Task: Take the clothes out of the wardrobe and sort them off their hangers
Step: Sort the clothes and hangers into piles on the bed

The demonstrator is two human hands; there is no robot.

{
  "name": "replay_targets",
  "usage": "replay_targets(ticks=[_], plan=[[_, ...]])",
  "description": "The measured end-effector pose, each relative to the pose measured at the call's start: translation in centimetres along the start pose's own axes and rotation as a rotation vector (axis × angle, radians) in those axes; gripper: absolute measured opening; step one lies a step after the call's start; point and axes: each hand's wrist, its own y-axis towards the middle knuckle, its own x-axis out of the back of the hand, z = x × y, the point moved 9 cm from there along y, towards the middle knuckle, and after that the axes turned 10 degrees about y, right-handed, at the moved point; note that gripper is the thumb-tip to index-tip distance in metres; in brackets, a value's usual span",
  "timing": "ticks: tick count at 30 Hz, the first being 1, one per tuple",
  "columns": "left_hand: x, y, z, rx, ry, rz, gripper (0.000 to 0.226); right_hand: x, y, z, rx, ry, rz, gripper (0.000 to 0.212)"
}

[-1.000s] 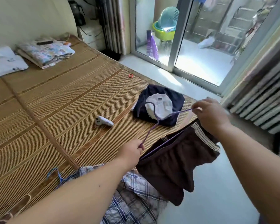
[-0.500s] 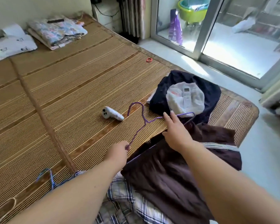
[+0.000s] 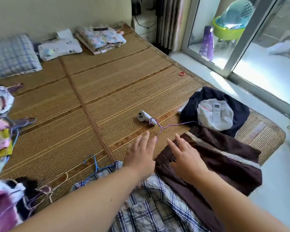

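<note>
Both hands have let go: the left hand (image 3: pixel 141 156) and right hand (image 3: pixel 186 158) are spread flat, fingers straight, holding nothing. A second ago they gripped the thin purple wire hanger (image 3: pixel 177 125); now it lies on the woven straw mat (image 3: pixel 107 97), its hook touching the small white handheld controller (image 3: pixel 145 116). The dark brown shorts with a striped waistband (image 3: pixel 224 158) lie to the right of that controller, nearer the person, seemingly off the hanger. I'd judge this piece finished, with another hung garment due next.
</note>
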Motion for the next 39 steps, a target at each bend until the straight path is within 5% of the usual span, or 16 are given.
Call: replay_targets(ticks=[9,20,28,34,39], plan=[[0.4,-20.4,16.8,0.085,-0.022,0.040,0.072,-4.8,-6.8,23.0,0.097,-0.002,0.086,0.081],[-5.8,-42.8,42.1,0.278,-0.010,0.115,0.075,-21.3,-13.4,50.8,0.132,0.101,0.251,0.074],[-14.6,-48.2,51.6,0.379,-0.062,0.239,0.074,-32.0,-12.8,54.7,-0.068,0.333,0.411,0.075],[-20.6,-46.8,53.6,0.357,-0.121,0.224,0.075,-36.5,-8.1,54.7,-0.185,0.617,0.280,0.037],[-25.5,-45.0,53.9,0.358,-0.194,0.210,0.078,-40.6,-3.9,54.4,-0.207,0.410,0.190,0.027]])
